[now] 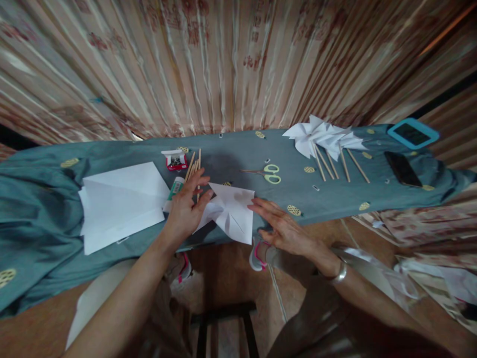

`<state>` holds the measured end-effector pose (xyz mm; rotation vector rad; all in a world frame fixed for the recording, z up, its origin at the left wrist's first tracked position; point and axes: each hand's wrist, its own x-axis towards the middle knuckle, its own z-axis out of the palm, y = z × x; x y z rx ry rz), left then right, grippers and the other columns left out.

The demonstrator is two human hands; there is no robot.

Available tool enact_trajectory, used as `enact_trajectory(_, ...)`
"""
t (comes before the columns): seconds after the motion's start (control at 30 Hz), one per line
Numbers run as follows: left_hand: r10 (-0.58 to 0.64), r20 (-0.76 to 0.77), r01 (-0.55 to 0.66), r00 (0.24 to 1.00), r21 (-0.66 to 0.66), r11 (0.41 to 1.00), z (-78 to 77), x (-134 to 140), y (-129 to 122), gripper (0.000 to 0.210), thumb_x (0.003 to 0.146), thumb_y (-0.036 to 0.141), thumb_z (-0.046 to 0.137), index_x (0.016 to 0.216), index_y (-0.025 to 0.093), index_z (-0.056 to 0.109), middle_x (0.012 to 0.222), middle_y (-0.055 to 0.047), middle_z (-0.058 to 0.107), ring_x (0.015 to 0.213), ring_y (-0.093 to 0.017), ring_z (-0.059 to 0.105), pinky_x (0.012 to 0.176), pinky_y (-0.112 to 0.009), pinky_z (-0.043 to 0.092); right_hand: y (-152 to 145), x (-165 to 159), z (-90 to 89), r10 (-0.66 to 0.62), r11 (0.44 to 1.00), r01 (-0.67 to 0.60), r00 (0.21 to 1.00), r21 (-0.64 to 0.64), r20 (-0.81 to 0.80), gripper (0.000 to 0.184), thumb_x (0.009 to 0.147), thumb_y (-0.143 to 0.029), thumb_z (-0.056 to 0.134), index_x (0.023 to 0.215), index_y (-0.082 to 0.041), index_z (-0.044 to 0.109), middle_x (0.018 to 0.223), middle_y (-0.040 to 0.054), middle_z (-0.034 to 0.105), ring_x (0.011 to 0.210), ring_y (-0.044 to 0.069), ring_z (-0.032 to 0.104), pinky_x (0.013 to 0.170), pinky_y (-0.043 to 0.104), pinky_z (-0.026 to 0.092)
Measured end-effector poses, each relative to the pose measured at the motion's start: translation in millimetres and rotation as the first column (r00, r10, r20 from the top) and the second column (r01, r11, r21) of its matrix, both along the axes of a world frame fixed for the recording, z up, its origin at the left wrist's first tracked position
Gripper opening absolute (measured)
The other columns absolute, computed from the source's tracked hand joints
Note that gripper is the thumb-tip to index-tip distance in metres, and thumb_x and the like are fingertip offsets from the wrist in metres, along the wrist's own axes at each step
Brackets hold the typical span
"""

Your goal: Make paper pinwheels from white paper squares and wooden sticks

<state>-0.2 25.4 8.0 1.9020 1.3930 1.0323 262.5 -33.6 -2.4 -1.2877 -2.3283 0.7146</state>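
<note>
A white square of paper [238, 211] with cut slits lies at the table's front edge, its left part curled up. My left hand [184, 206] is at its left side, fingers stretched and apart, close to several wooden sticks [193, 168]; whether it touches the sticks I cannot tell. At the paper's right edge, the outstretched fingertips of my right hand [279, 226] touch or nearly touch it. A green and white tube [175, 191] lies beside my left hand. Scissors with pale green handles [271, 174] rest beyond the paper, blades pointing left.
White paper sheets [122, 204] are stacked at left. An open red box [176, 160] holds small dark items. Several paper pinwheels [324, 138] on sticks lie at right, near a phone [402, 168] and a blue-framed device [413, 133]. A curtain [223, 64] hangs behind the cloth-covered table [238, 149].
</note>
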Motion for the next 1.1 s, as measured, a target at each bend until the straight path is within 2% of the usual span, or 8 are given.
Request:
enact_trajectory(0.03,-0.026,-0.033,0.027,0.999,0.021,0.999,0.3,1,-2,0.046,0.089,0.035,0.052,0.132,0.021,0.050,0.122,-0.010,0.065,0.111,-0.023,0.061,0.095,-0.043,0.051,-1,-2,-2.0,0.025,0.999,-0.026,0.999,0.019,0.027,0.062,0.076,-0.009,0.060,0.136,-0.017,0.046,0.150,0.0167,0.040,0.139,0.031,0.037,0.111,0.050,0.036)
enact_trajectory(0.1,-0.098,-0.109,0.105,0.989,0.055,0.993,0.1,5,-7,0.034,0.090,0.030,0.049,0.121,0.019,0.059,0.115,-0.009,0.069,0.108,-0.022,0.061,0.096,-0.042,0.049,-2,-5,-4.1,0.066,0.998,-0.066,0.997,0.007,0.029,0.056,0.078,-0.011,0.062,0.132,-0.018,0.049,0.152,0.0164,0.035,0.142,0.030,0.031,0.113,0.050,0.033)
enact_trajectory(0.23,-0.183,-0.197,0.203,0.963,0.086,0.975,0.0,10,-12,0.026,0.092,0.024,0.045,0.105,0.018,0.067,0.103,-0.007,0.072,0.100,-0.021,0.061,0.092,-0.039,0.050,0,-9,-3.9,0.093,0.994,-0.096,0.994,-0.055,-0.050,0.025,0.084,-0.012,0.057,0.108,-0.019,0.059,0.149,0.0153,0.040,0.140,0.026,0.037,0.111,0.047,0.038)
enact_trajectory(0.47,-0.122,-0.169,0.134,0.978,0.066,0.989,6.6,7,-10,0.024,0.092,0.018,0.044,0.102,0.019,0.065,0.118,-0.007,0.068,0.109,-0.020,0.058,0.098,-0.039,0.047,12,-7,-7.4,0.060,0.993,-0.076,0.983,-0.088,-0.174,0.012,0.088,-0.015,0.058,0.095,-0.020,0.066,0.133,0.0117,0.058,0.124,0.022,0.054,0.104,0.042,0.045)
enact_trajectory(0.6,-0.141,-0.169,0.150,0.975,0.039,0.988,6.4,7,-11,0.025,0.092,0.017,0.043,0.104,0.019,0.065,0.110,-0.006,0.070,0.107,-0.021,0.058,0.097,-0.039,0.047,19,-11,-9.0,0.024,0.996,-0.046,0.965,-0.077,-0.262,0.011,0.090,-0.023,0.058,0.092,-0.021,0.069,0.111,0.0078,0.070,0.106,0.020,0.062,0.095,0.040,0.049)
enact_trajectory(0.73,-0.153,-0.180,0.159,0.972,0.017,0.987,5.6,7,-12,0.026,0.092,0.017,0.042,0.104,0.020,0.065,0.111,-0.005,0.070,0.108,-0.021,0.057,0.097,-0.041,0.047,23,-18,-8.7,-0.042,0.994,0.012,0.961,-0.111,-0.274,0.015,0.091,-0.026,0.058,0.092,-0.021,0.071,0.093,0.0048,0.073,0.091,0.019,0.064,0.085,0.036,0.050)
enact_trajectory(0.9,-0.139,-0.165,0.144,0.976,0.016,0.989,5.1,6,-13,0.027,0.091,0.018,0.043,0.109,0.021,0.063,0.108,-0.005,0.070,0.109,-0.022,0.057,0.098,-0.042,0.046,24,-23,-11.0,-0.164,0.973,0.113,0.953,-0.203,-0.256,0.017,0.088,-0.027,0.060,0.097,-0.024,0.073,0.092,0.0041,0.073,0.087,0.018,0.066,0.082,0.035,0.052)
enact_trajectory(1.1,-0.125,-0.162,0.130,0.979,0.019,0.991,4.2,5,-14,0.026,0.092,0.020,0.043,0.107,0.022,0.064,0.113,-0.005,0.069,0.110,-0.021,0.056,0.099,-0.042,0.046,26,-27,-12.2,-0.267,0.940,0.201,0.937,-0.277,-0.226,0.020,0.081,-0.023,0.065,0.100,-0.020,0.072,0.089,0.0047,0.072,0.076,0.016,0.066,0.072,0.030,0.052)
